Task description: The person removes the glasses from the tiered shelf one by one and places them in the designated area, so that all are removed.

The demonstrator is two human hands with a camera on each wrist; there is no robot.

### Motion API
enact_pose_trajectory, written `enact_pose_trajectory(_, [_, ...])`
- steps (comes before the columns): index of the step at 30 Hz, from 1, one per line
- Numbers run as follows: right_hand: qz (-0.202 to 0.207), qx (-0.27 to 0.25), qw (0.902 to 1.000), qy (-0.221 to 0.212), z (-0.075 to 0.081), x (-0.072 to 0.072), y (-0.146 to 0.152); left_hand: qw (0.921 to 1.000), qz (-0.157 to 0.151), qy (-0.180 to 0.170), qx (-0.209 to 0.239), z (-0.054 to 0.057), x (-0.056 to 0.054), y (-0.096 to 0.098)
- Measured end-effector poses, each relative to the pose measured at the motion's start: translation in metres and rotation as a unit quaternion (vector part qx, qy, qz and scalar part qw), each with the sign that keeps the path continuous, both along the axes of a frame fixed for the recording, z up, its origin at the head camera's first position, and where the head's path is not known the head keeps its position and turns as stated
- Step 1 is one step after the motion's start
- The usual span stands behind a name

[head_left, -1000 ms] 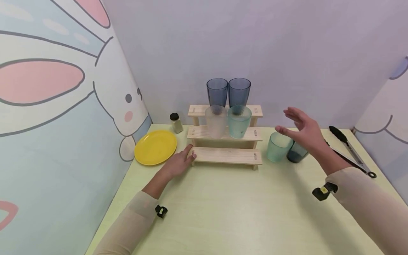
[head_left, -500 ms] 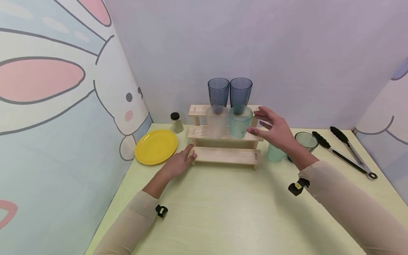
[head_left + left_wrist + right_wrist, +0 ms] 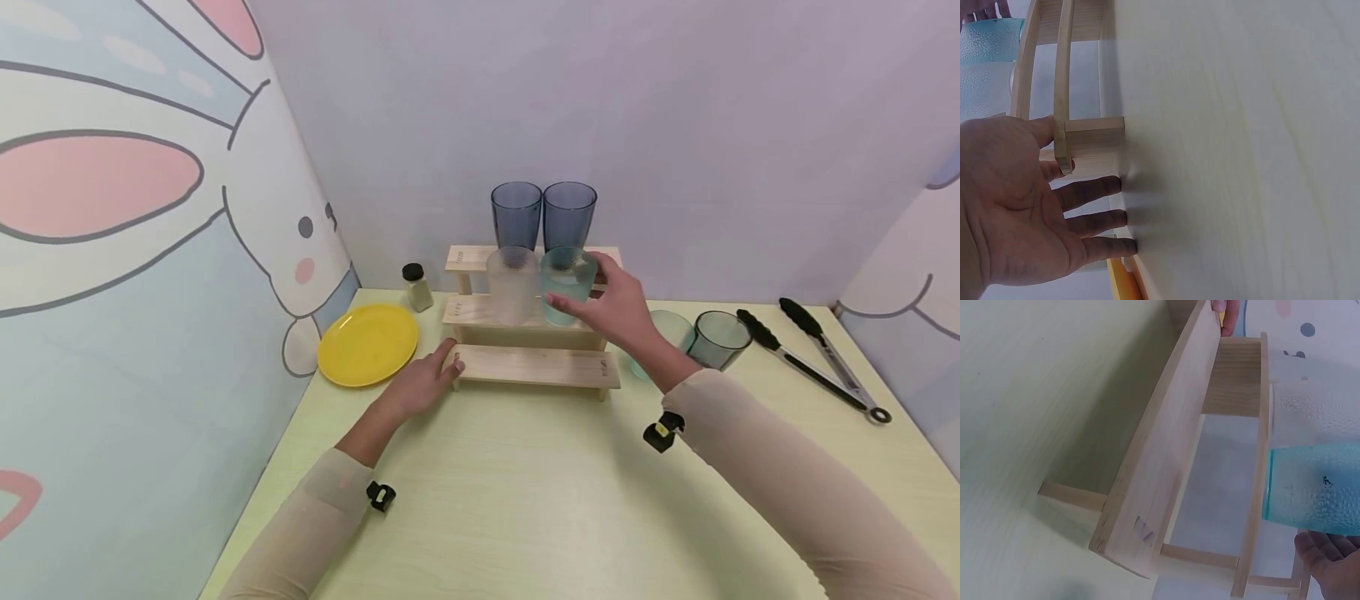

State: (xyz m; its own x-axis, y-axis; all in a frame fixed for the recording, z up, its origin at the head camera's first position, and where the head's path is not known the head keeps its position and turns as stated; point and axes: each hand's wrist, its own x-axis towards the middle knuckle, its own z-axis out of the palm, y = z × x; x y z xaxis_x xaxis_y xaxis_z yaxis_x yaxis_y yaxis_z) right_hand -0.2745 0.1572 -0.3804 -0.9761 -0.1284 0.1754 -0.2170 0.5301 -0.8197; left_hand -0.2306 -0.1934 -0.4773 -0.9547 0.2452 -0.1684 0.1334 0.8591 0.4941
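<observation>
My left hand (image 3: 420, 387) pinches the left end of the lowest board of a three-step wooden shelf (image 3: 536, 365) between thumb and index finger; its other fingers are spread, as the left wrist view shows. Around the right side of a teal textured cup (image 3: 1316, 487) on the middle step is my right hand (image 3: 611, 304). Its thumb lies across the front of the cup, and the other fingers are partly hidden behind it. The cup stands upright. Beside it on the same step is a clear frosted cup (image 3: 513, 287).
Two dark blue glasses (image 3: 516, 212) stand on the top step. Right of the shelf are a pale green cup (image 3: 671, 327) and a grey glass (image 3: 720, 337), then black-tipped tongs (image 3: 825, 387). A yellow plate (image 3: 367, 344) and a black-lidded jar (image 3: 417, 289) are at left.
My right hand has moved left from above the cups on the table to the teal cup and closed round it. My left hand has stayed at the shelf's end.
</observation>
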Motion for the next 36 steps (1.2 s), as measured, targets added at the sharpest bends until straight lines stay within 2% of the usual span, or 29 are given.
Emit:
enact_pose_trajectory(9, [-0.051, 0.029, 0.9979, 0.027, -0.001, -0.004, -0.015, 1.0000, 0.004, -0.006, 0.004, 0.002, 0.001, 0.000])
enact_pose_trajectory(16, [-0.061, 0.024, 0.9968, 0.045, -0.003, -0.004, -0.018, 1.0000, -0.003, 0.005, -0.001, 0.002, 0.001, 0.000])
enact_pose_trajectory(20, [-0.063, 0.011, 0.9969, 0.046, -0.004, -0.003, -0.017, 1.0000, -0.004, -0.001, 0.007, 0.000, 0.000, -0.001])
enact_pose_trajectory(23, [-0.060, -0.009, 0.9975, 0.038, -0.005, -0.003, -0.014, 0.9999, -0.009, 0.003, 0.006, -0.011, -0.009, -0.005])
enact_pose_trajectory(26, [-0.052, -0.037, 0.9976, 0.028, -0.006, -0.003, -0.010, 0.9997, -0.015, 0.020, 0.005, -0.034, -0.023, -0.012])
enact_pose_trajectory(28, [-0.044, -0.052, 0.9974, 0.022, -0.006, -0.003, -0.008, 0.9993, -0.018, 0.033, 0.001, -0.044, -0.028, -0.016])
enact_pose_trajectory(30, [-0.037, -0.067, 0.9970, 0.014, -0.005, -0.003, -0.006, 0.9996, -0.016, 0.021, 0.005, -0.037, -0.025, -0.013])
enact_pose_trajectory(32, [-0.030, -0.082, 0.9962, 0.003, -0.004, -0.003, -0.004, 0.9997, -0.014, 0.017, 0.005, -0.022, -0.015, -0.008])
enact_pose_trajectory(34, [-0.024, -0.096, 0.9951, -0.008, -0.003, -0.002, -0.002, 0.9998, -0.010, 0.015, 0.008, -0.027, -0.018, -0.009])
enact_pose_trajectory(35, [-0.022, -0.102, 0.9945, -0.012, -0.002, -0.001, -0.001, 0.9998, -0.015, 0.015, 0.006, -0.021, -0.014, -0.008])
enact_pose_trajectory(36, [-0.020, -0.107, 0.9940, -0.015, -0.001, 0.000, 0.001, 0.9994, -0.022, 0.027, 0.005, -0.027, -0.016, -0.011])
